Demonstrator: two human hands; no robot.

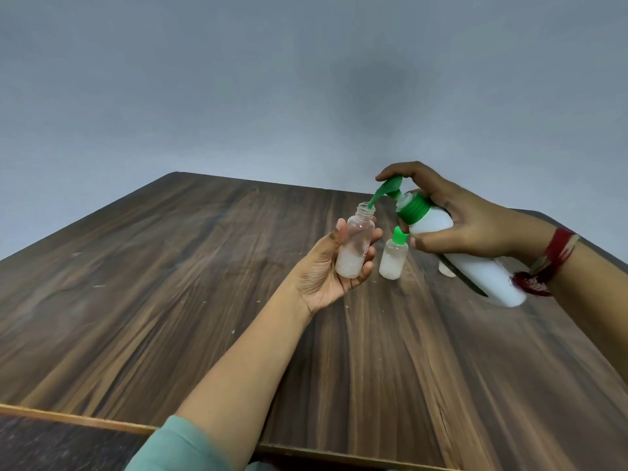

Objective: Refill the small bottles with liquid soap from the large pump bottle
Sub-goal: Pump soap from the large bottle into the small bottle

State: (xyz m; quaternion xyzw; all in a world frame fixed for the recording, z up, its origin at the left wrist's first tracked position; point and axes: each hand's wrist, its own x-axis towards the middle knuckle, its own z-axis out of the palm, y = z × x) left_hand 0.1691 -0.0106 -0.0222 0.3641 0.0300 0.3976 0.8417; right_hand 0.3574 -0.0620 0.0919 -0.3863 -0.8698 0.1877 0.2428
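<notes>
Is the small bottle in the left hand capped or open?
Open. The small bottle shows bare neck threads, no cap; the pump bottle holds its green spout at that mouth.

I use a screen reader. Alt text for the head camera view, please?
The right hand tilts a large white pump bottle, its green spout at the open neck of a small clear bottle held in the left hand. A capped small bottle stands on the wooden table.
</notes>
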